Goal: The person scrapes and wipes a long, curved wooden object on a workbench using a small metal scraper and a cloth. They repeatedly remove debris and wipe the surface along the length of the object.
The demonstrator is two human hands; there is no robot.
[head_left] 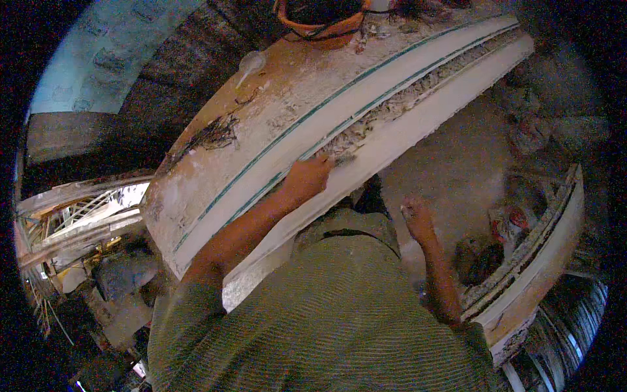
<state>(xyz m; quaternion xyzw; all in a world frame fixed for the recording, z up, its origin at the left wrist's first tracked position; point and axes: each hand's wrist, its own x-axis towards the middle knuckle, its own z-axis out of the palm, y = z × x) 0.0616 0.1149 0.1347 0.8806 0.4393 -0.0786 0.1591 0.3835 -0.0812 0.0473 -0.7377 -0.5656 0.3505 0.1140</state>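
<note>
A long white moulding (405, 78) with two green lines runs slantwise across a dusty work table (287, 85). Along it goes a channel of rough, crumbly grey material (385, 111). My left hand (307, 181) rests at this channel, its fingers closed. A small greyish edge (344, 159) shows by the fingertips, perhaps a flat blade, too blurred to name. Off the table, over the floor to the right, hangs my right hand (417, 217) with its fingers curled in. Whether anything small is in it cannot be made out.
An orange tub (323, 27) with a dark inside stands at the table's far edge. Near the table's left edge lies a pale round object (252, 63). A second white moulding (555, 228) stands at my right. Dark clutter (124, 274) lies at the left.
</note>
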